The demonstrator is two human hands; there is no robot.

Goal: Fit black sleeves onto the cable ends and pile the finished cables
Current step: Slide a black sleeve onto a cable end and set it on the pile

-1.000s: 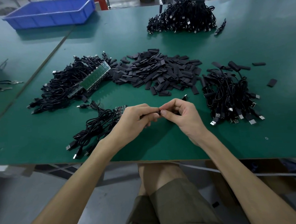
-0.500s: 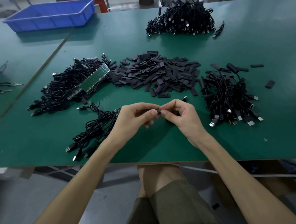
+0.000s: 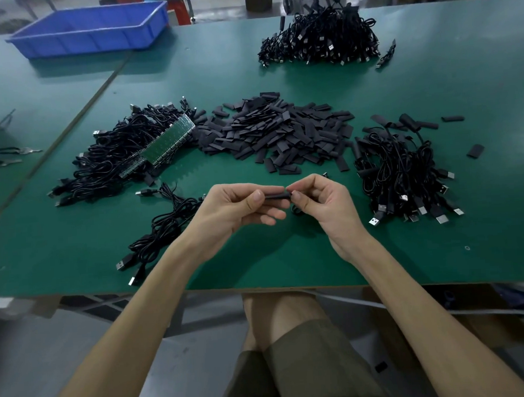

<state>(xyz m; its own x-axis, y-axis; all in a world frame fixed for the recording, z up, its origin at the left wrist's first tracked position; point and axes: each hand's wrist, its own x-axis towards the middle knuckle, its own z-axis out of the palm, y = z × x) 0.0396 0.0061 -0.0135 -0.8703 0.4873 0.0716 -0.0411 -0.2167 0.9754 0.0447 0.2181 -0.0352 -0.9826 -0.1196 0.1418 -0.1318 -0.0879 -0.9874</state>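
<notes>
Head-worn view, looking down on a green table (image 3: 476, 74).

At ten o'clock, far back: a blue bin (image 3: 88, 31). At nine o'clock from the hands: a big tangle of black cables (image 3: 107, 164) with a strip of green circuit boards (image 3: 166, 142) lying across it. Judged to be stock waiting for sleeves, with plenty left. At eight o'clock, nearer: a small bundle (image 3: 162, 231) of cables trailing toward the left hand (image 3: 231, 212).

Centre, just above the table near its front edge: left hand pinching a black sleeve (image 3: 275, 195) between thumb and forefinger, other fingers curled underneath. Right hand (image 3: 324, 201) meeting the sleeve's right end, thumb and forefinger pressed together on something small and dark, probably the cable end, though too hidden to be sure. Fitting judged under way, not yet done.

Sleeve's long axis level, running from nine o'clock to three o'clock, one end pointing into the right fingertips.

At twelve o'clock: a broad heap of loose sleeves (image 3: 278, 136), a great many yet to use. At three o'clock: a pile of cables (image 3: 405, 172), sleeved ends on top, silver plugs toward the viewer, so likely the finished pile. At one o'clock, far back: a larger pile (image 3: 322, 40) of cables. At two o'clock: a few stray sleeves (image 3: 475, 150) lying apart.
</notes>
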